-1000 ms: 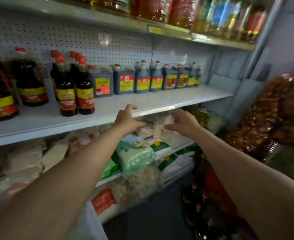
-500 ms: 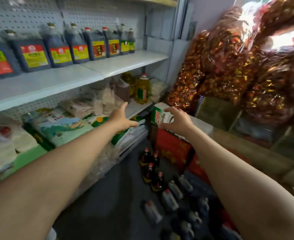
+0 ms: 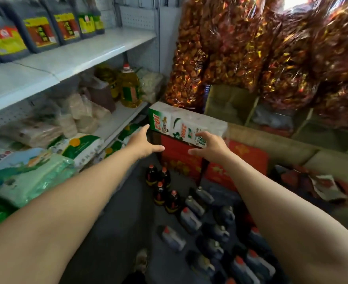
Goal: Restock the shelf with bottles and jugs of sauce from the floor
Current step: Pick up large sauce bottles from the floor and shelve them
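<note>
Several dark sauce jugs (image 3: 189, 220) with red caps stand on the grey floor at lower right. A small cluster of round dark bottles (image 3: 162, 186) with red caps stands just beyond them. More dark jugs (image 3: 38, 31) with yellow and red labels line the back of the white shelf (image 3: 83, 52) at upper left. My left hand (image 3: 144, 143) and my right hand (image 3: 209, 144) reach forward above the floor bottles, both empty with fingers loosely spread. Neither hand touches anything.
A white and green tissue pack (image 3: 185, 125) lies on red boxes (image 3: 181, 158) straight ahead. Large bags of foil-wrapped sweets (image 3: 271, 48) fill the right. Lower shelves hold sacks of dry goods (image 3: 52, 128) and a yellow oil jug (image 3: 129, 89).
The view has swung right and down from the shelf to the floor. Both empty hands have moved with it and now hang over the floor bottles.
</note>
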Motion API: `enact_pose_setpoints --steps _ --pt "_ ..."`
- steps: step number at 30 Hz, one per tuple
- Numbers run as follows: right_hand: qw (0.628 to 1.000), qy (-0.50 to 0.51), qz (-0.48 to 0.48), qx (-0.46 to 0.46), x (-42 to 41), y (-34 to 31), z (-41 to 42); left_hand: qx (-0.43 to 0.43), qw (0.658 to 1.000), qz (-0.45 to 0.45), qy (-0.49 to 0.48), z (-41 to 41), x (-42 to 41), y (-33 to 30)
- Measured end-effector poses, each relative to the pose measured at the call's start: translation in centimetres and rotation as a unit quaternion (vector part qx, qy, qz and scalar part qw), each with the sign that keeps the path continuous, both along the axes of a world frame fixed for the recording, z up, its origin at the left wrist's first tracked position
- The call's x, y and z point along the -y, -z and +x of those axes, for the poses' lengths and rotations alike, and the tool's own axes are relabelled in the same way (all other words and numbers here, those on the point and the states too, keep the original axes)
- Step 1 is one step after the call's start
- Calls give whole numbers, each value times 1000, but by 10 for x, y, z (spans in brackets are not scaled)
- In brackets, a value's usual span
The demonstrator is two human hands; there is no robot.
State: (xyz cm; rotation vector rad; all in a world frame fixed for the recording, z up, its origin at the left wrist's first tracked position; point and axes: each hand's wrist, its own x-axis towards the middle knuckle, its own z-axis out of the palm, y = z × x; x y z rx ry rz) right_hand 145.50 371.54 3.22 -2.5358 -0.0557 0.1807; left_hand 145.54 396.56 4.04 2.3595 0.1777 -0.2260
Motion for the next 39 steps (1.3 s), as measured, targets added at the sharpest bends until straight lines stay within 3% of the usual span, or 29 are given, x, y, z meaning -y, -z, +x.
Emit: enact_pose_setpoints --steps 7,18,25,34,39 --pt "991 64 31 -112 -27 78 68 -91 995 -17 45 99 -32 81" --pt "927 181 112 -309 -60 242 95 -238 968 -58 52 163 -55 239" --pt "907 225 118 -337 -53 383 105 -286 955 -76 30 170 -38 364" --pt "814 351 218 -408 -68 567 129 -306 942 -136 20 188 0 550" --pt "789 389 278 -386 -80 646 136 -305 936 -161 66 201 15 630"
